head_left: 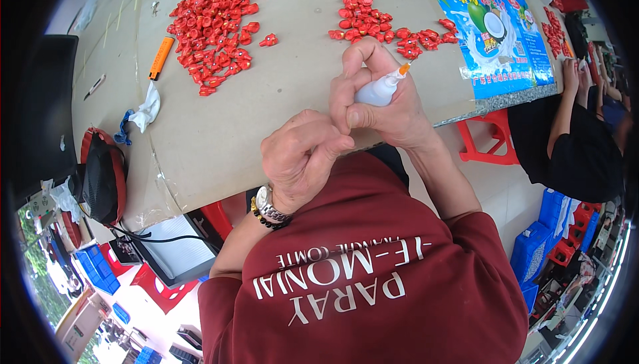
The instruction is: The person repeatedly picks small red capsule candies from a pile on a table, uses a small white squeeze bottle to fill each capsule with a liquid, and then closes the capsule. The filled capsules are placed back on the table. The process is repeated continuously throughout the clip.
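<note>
right hand point(386, 101) wrapped round a white squeeze bottle point(377, 92), closed grip, bottle tilted with its orange tip point(404, 69) pointing far-right. left hand point(299, 154) just beside it on the left, fingers curled in, thumb and forefinger tips together; can't tell if something small is pinched there. both hands and bottle sit around the near edge of the tabletop point(219, 131), close to the shirt point(373, 257), so little room on the near side.

left red pile point(213, 21) far-left, well apart from the hands. right red pile point(363, 18) just beyond the right hand, tight on that side, trailing right toward a blue printed sheet point(499, 31) that runs to the table's near-right edge. most room to move: tabletop between the two piles and left of the left hand. orange cutter point(160, 58) left of left pile, crumpled white tissue point(146, 108) nearer, dark bag point(104, 178) at the left edge.
</note>
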Available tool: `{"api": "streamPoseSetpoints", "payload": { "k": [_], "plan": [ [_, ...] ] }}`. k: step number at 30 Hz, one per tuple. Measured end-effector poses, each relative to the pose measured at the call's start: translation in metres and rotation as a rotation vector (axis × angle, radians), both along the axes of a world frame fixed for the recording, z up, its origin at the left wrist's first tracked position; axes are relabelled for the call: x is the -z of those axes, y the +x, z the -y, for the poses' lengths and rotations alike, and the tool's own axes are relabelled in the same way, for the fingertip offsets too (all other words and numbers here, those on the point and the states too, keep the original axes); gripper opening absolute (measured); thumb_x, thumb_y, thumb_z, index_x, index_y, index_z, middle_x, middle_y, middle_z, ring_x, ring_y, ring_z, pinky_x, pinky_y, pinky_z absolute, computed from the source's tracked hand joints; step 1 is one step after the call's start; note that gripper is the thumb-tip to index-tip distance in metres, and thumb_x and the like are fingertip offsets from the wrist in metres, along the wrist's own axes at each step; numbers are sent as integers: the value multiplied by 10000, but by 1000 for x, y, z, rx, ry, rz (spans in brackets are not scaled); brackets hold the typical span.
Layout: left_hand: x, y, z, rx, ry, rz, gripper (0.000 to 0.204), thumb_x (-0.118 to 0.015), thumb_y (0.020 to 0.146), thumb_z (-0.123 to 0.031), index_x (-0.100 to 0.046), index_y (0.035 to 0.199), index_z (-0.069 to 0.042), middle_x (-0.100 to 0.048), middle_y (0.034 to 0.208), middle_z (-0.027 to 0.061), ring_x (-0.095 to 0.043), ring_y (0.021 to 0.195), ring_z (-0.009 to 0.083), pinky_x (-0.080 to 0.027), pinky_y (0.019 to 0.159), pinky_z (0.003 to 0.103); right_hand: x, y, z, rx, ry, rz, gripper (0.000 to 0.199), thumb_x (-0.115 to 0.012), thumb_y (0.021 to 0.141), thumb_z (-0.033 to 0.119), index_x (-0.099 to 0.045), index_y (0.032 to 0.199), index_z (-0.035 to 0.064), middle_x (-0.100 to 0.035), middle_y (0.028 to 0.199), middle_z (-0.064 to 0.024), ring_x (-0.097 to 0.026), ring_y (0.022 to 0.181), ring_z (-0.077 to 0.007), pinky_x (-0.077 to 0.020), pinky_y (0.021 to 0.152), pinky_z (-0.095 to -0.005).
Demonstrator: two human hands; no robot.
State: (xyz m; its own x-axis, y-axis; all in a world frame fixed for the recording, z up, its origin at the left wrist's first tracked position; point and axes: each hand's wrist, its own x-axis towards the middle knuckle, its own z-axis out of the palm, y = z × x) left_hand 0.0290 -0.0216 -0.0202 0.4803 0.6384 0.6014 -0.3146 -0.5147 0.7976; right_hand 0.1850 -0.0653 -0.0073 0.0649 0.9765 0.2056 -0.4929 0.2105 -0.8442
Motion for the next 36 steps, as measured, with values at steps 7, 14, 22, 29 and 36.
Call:
{"api": "streamPoseSetpoints", "payload": {
  "k": [7, 14, 22, 29, 36],
  "plan": [
    [1, 0, 12, -57, -227, 56, 183, -732, 761, 14, -583, 861, -20, -627, 679, 76, -586, 561, 149, -445, 488, 231, 3, -3, 0, -7, 22, -38, 465, -759, 780, 116, -376, 1041, 84, -602, 667, -81, -555, 638, -133, -405, 567, -238],
    [-2, 1, 6, -98, -12, 7, 196, -729, 749, 33, -589, 874, -20, -634, 691, 90, -605, 578, 166, -456, 488, 244, 4, -6, -1, 63, 45, 12, 489, -777, 762, 133, -364, 1019, 88, -591, 668, -67, -551, 639, -127, -406, 587, -238],
    [-2, -2, 2, -12, -72, -65, 186, -713, 760, 33, -558, 836, -35, -593, 661, 59, -548, 555, 153, -433, 494, 254, 8, 0, 0, 22, 103, 68, 429, -716, 786, 8, -367, 1027, 71, -642, 743, -84, -600, 683, -103, -464, 644, -225],
    [4, -2, -1, 54, 17, -52, 182, -660, 847, -7, -489, 908, -22, -556, 714, 82, -541, 559, 114, -431, 481, 223, 10, 1, 0, 7, 113, 43, 429, -715, 792, 21, -361, 1029, 73, -644, 741, -90, -601, 677, -109, -465, 641, -230],
    [-1, 1, 13, -14, -223, 50, 178, -692, 826, -34, -527, 880, 5, -606, 706, 65, -555, 602, 131, -460, 535, 252, 13, -2, -3, 28, 152, -63, 457, -744, 787, 83, -354, 1025, 83, -644, 709, -106, -599, 680, -138, -466, 638, -254]
  ]
}}
